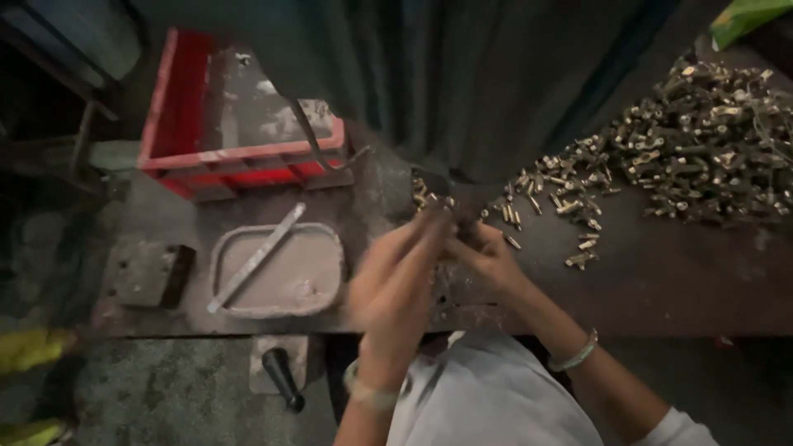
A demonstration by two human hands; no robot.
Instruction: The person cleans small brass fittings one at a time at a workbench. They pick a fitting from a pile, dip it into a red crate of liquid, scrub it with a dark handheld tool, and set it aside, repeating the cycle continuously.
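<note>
So both hands meet mid-desk: left hand (395, 277) is blurred, can't tell its grip; right hand (487, 258) looks pinched on something tiny, unclear what. Loose brass fittings (570, 198) lie just up and right of the right hand, nearer it, the big pile (710, 140) farther right.

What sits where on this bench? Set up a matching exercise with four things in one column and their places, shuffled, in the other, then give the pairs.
Things:
1. red crate
2. pile of brass parts
3. grey tray
4. black handle

Places:
A. at the bench's far right
B. below the bench's front edge
C. at the back left
D. left of the left hand, with a flat metal strip lying across it

Pairs: 1-C, 2-A, 3-D, 4-B
</note>
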